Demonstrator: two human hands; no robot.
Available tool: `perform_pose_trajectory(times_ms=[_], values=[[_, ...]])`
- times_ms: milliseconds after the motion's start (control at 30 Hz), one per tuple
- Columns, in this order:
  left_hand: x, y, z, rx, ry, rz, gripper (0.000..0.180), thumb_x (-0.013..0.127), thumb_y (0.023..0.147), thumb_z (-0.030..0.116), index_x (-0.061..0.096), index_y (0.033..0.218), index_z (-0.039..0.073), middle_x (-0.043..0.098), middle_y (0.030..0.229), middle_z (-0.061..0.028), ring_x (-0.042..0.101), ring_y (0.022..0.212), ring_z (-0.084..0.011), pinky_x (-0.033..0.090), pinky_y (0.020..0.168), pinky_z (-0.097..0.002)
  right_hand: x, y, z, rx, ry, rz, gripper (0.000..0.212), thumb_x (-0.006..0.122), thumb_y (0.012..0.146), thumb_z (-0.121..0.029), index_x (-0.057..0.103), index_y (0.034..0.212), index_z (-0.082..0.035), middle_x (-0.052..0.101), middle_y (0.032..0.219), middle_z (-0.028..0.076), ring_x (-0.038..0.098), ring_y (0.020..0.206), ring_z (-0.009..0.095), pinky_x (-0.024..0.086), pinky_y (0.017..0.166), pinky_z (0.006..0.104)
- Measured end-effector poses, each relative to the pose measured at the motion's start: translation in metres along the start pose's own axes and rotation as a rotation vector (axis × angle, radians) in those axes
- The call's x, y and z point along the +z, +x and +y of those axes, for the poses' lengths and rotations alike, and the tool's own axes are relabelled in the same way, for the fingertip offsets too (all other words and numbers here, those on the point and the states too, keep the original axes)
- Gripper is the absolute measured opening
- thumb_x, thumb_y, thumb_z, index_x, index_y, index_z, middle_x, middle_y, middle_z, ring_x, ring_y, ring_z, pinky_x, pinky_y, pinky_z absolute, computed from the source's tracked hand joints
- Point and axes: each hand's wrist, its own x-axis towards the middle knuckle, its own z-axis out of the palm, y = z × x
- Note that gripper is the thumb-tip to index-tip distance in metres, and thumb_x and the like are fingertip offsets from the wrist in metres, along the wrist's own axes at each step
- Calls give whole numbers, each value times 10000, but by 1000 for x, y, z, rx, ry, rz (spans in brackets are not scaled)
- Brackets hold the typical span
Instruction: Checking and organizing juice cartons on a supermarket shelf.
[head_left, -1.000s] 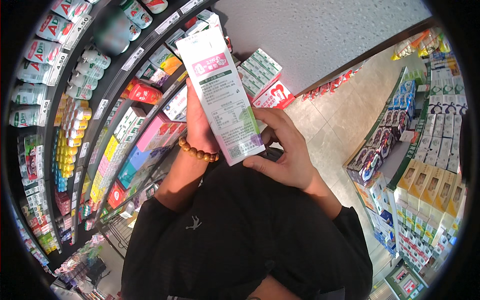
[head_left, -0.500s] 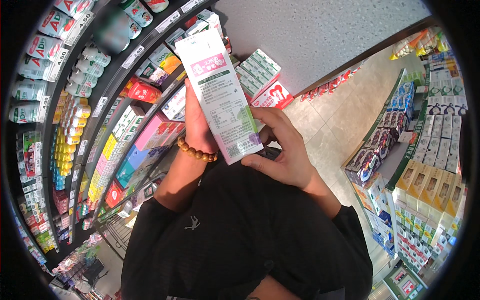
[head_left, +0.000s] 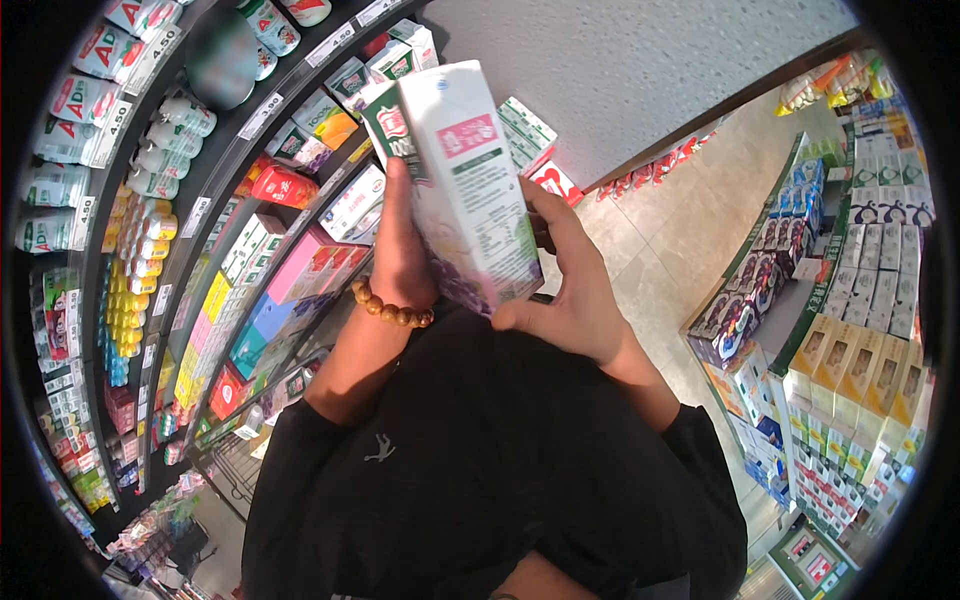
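A tall juice carton (head_left: 468, 190), white with green lettering panels, a pink patch and purple grapes near its base, is held tilted in front of my chest. Two of its faces show, the printed side and part of the green-topped front. My left hand (head_left: 402, 235), with a brown bead bracelet at the wrist, is wrapped round the carton's left side, thumb up along the front. My right hand (head_left: 575, 280) grips the lower right edge, its thumb at the bottom corner and its other fingers partly hidden behind the carton.
Curved dark shelves (head_left: 215, 175) at my left carry bottles, cartons and boxes. Ahead is a grey speckled surface (head_left: 640, 70) with stacked small white-and-green boxes (head_left: 527, 135) by its edge. Tiled floor (head_left: 650, 225) separates it from a stocked display (head_left: 840, 330) on the right.
The juice carton has been turned about its long axis, so part of its green-topped front shows beside the printed side. It has also shifted slightly to the right. Both hands still hold it.
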Motion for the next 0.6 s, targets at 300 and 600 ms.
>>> perform_pose_trajectory(times_ms=[300,600], values=[[13,-8,-12,265,492,-148,510,561,1082,285,463,1474,-26,647,1288,-101,637,1135,-167,512,960,-340,9,1,33,283,482,216,726,688,1010,-323,359,1542,46,572,1410,214,573,1292,259,447,1110,393],[35,-22,-5,308,887,-455,815,814,903,153,362,1561,-12,611,1187,-78,652,894,-103,535,734,-231,-5,-4,58,356,1613,86,857,219,1041,-739,390,1570,-88,564,1462,180,614,1287,329,512,1088,494]])
